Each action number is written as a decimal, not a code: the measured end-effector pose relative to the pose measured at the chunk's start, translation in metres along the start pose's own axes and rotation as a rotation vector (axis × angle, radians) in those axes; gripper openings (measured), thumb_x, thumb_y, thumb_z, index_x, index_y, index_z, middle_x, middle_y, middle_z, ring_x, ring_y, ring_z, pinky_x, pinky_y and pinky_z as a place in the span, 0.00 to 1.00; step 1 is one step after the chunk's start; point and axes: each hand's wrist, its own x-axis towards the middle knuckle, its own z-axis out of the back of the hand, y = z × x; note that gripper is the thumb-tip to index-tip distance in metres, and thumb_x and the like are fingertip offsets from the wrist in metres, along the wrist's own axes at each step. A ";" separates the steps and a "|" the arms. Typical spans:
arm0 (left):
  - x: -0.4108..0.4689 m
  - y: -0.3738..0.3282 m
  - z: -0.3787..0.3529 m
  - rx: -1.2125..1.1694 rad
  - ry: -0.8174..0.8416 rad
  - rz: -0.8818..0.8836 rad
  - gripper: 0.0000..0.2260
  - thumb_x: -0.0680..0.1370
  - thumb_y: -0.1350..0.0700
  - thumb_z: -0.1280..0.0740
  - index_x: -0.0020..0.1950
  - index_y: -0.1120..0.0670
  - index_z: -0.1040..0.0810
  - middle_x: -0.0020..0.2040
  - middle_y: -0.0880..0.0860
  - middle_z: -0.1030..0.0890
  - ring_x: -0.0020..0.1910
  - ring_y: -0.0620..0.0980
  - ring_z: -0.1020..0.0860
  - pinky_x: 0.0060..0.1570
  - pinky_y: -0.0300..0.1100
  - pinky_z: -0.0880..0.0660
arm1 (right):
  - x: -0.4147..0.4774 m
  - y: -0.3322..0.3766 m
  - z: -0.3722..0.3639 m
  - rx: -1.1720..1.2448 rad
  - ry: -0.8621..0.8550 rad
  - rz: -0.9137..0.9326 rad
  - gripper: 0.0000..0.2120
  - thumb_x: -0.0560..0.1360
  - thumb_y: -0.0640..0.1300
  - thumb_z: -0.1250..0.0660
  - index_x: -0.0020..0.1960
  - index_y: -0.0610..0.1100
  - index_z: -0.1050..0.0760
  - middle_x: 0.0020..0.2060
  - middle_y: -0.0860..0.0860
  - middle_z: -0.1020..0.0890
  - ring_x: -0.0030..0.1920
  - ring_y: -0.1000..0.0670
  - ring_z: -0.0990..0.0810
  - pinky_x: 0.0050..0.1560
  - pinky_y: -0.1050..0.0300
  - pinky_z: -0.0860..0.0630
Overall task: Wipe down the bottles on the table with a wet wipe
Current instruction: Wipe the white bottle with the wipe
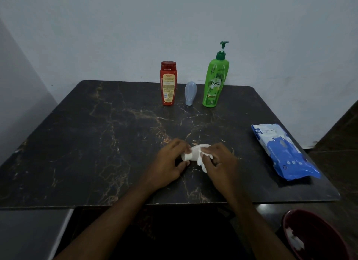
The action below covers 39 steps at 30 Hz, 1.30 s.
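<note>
On the dark, gold-veined surface, near its six o'clock edge, both hands meet over a small white bottle lying on its side, neck end pointing to nine o'clock. The left hand has its grip closed on that neck end, fingers above and thumb below. The right hand comes in from three o'clock, its grip curled round a crumpled white wet wipe that lies against the bottle's body, with a loose tail hanging toward six o'clock. At twelve o'clock from the hands, close to the far edge, three more bottles stand in a row, apart from one another: a red bottle with its lid on and its printed back label facing the camera, a small grey-blue bottle standing on its narrow end, and a tall green pump bottle with a darker green pump head. What is inside any of them cannot be told. At three o'clock, by the right edge, lies a blue and white pack of wipes, flat, its long side running from twelve to five o'clock. Off the surface at five o'clock, lower down, sits a red bin holding white wads.
</note>
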 end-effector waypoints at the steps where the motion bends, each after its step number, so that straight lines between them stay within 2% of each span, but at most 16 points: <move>1: 0.000 0.001 0.000 -0.003 -0.006 0.000 0.15 0.73 0.63 0.25 0.57 0.55 0.21 0.60 0.48 0.22 0.57 0.45 0.22 0.55 0.43 0.22 | 0.001 0.000 0.000 -0.010 -0.036 -0.044 0.09 0.72 0.34 0.28 0.49 0.44 0.17 0.44 0.54 0.22 0.44 0.65 0.27 0.49 0.78 0.33; 4: 0.001 0.002 0.000 -0.009 -0.023 -0.008 0.14 0.72 0.65 0.24 0.56 0.56 0.20 0.59 0.49 0.18 0.57 0.46 0.21 0.57 0.40 0.24 | 0.002 -0.002 0.000 -0.025 -0.069 -0.162 0.06 0.72 0.36 0.29 0.47 0.44 0.17 0.45 0.51 0.19 0.41 0.62 0.25 0.46 0.79 0.33; 7: 0.000 0.003 0.000 -0.014 -0.023 0.008 0.13 0.72 0.64 0.24 0.55 0.56 0.20 0.57 0.47 0.17 0.55 0.44 0.20 0.55 0.39 0.24 | 0.006 -0.009 0.003 0.048 -0.098 -0.302 0.06 0.74 0.38 0.30 0.48 0.46 0.17 0.43 0.55 0.20 0.41 0.63 0.22 0.44 0.78 0.32; 9: 0.000 0.002 0.001 0.007 -0.016 0.005 0.13 0.73 0.64 0.24 0.56 0.57 0.20 0.55 0.47 0.18 0.52 0.43 0.21 0.53 0.39 0.25 | 0.007 -0.011 0.004 0.082 -0.120 -0.340 0.06 0.74 0.39 0.30 0.48 0.47 0.17 0.41 0.58 0.21 0.43 0.65 0.22 0.42 0.79 0.33; 11: 0.000 0.000 0.001 0.026 -0.013 -0.010 0.13 0.73 0.64 0.25 0.56 0.57 0.20 0.55 0.48 0.18 0.52 0.43 0.22 0.53 0.40 0.25 | 0.006 -0.010 0.003 0.071 -0.109 -0.342 0.06 0.75 0.39 0.30 0.50 0.46 0.18 0.43 0.56 0.20 0.45 0.61 0.21 0.45 0.77 0.31; 13: -0.001 -0.002 0.001 0.037 -0.006 -0.026 0.12 0.73 0.64 0.25 0.56 0.57 0.20 0.56 0.49 0.19 0.53 0.44 0.22 0.54 0.41 0.24 | 0.006 -0.005 0.001 0.071 -0.075 -0.296 0.07 0.76 0.39 0.31 0.52 0.45 0.18 0.47 0.52 0.19 0.47 0.57 0.20 0.50 0.72 0.28; 15: -0.001 -0.004 0.002 0.042 0.002 -0.047 0.12 0.74 0.65 0.27 0.56 0.56 0.20 0.58 0.49 0.19 0.55 0.45 0.21 0.54 0.42 0.24 | 0.005 0.001 0.001 0.054 -0.003 -0.149 0.09 0.76 0.38 0.32 0.54 0.49 0.19 0.49 0.53 0.22 0.47 0.61 0.23 0.52 0.67 0.28; 17: -0.001 -0.006 0.002 0.046 0.014 -0.066 0.12 0.75 0.67 0.28 0.56 0.55 0.20 0.60 0.49 0.20 0.58 0.45 0.21 0.56 0.42 0.24 | 0.001 0.007 0.003 -0.012 0.072 0.045 0.14 0.76 0.36 0.33 0.57 0.49 0.20 0.50 0.54 0.25 0.48 0.65 0.27 0.51 0.72 0.30; 19: -0.002 -0.007 0.001 0.060 0.024 -0.077 0.13 0.75 0.67 0.29 0.56 0.55 0.20 0.62 0.49 0.20 0.59 0.46 0.22 0.57 0.43 0.23 | -0.001 0.008 0.005 -0.054 0.101 0.105 0.15 0.76 0.36 0.33 0.61 0.47 0.21 0.51 0.55 0.26 0.48 0.64 0.27 0.51 0.76 0.33; 22: -0.002 -0.005 0.001 0.068 0.014 -0.093 0.12 0.75 0.67 0.29 0.57 0.57 0.20 0.63 0.50 0.21 0.59 0.47 0.21 0.56 0.44 0.22 | 0.003 0.004 0.006 0.008 -0.016 -0.137 0.11 0.77 0.37 0.33 0.58 0.46 0.20 0.49 0.53 0.23 0.48 0.59 0.22 0.47 0.74 0.32; 24: -0.001 -0.005 0.001 0.069 0.006 -0.099 0.11 0.76 0.67 0.29 0.56 0.57 0.19 0.63 0.51 0.23 0.60 0.46 0.22 0.58 0.39 0.23 | 0.006 0.000 0.005 0.065 -0.087 -0.283 0.08 0.77 0.39 0.33 0.55 0.45 0.20 0.50 0.49 0.20 0.51 0.51 0.20 0.49 0.69 0.31; 26: -0.001 -0.005 0.002 0.078 0.005 -0.094 0.12 0.75 0.67 0.28 0.56 0.56 0.19 0.63 0.52 0.24 0.60 0.44 0.23 0.58 0.33 0.26 | 0.007 0.001 0.004 0.071 -0.084 -0.312 0.08 0.78 0.39 0.33 0.55 0.45 0.20 0.52 0.48 0.20 0.53 0.50 0.20 0.50 0.71 0.32; 28: -0.002 -0.005 0.002 0.079 0.000 -0.089 0.12 0.74 0.68 0.28 0.56 0.56 0.19 0.62 0.52 0.25 0.59 0.44 0.23 0.58 0.32 0.26 | 0.005 0.006 0.004 0.046 -0.066 -0.269 0.09 0.77 0.38 0.34 0.56 0.45 0.20 0.51 0.48 0.20 0.50 0.50 0.21 0.47 0.79 0.35; 31: -0.001 -0.006 0.002 0.085 -0.007 -0.089 0.14 0.74 0.69 0.28 0.56 0.56 0.19 0.62 0.52 0.25 0.59 0.44 0.24 0.57 0.35 0.24 | 0.005 0.016 0.007 -0.006 -0.014 -0.109 0.11 0.77 0.37 0.34 0.57 0.45 0.21 0.50 0.50 0.22 0.47 0.56 0.24 0.47 0.81 0.37; 35: -0.001 -0.007 0.003 0.076 -0.005 -0.099 0.16 0.74 0.70 0.29 0.59 0.56 0.18 0.61 0.50 0.25 0.59 0.40 0.25 0.59 0.34 0.26 | -0.002 0.022 0.000 -0.069 0.124 0.144 0.14 0.78 0.34 0.37 0.61 0.43 0.22 0.51 0.52 0.26 0.45 0.60 0.28 0.46 0.73 0.31; 39: -0.001 -0.006 0.003 0.070 -0.008 -0.107 0.16 0.74 0.71 0.29 0.59 0.56 0.17 0.61 0.50 0.24 0.59 0.39 0.25 0.58 0.36 0.24 | -0.006 0.016 -0.001 -0.103 0.134 0.219 0.15 0.77 0.34 0.36 0.63 0.42 0.22 0.51 0.51 0.25 0.46 0.57 0.26 0.46 0.65 0.27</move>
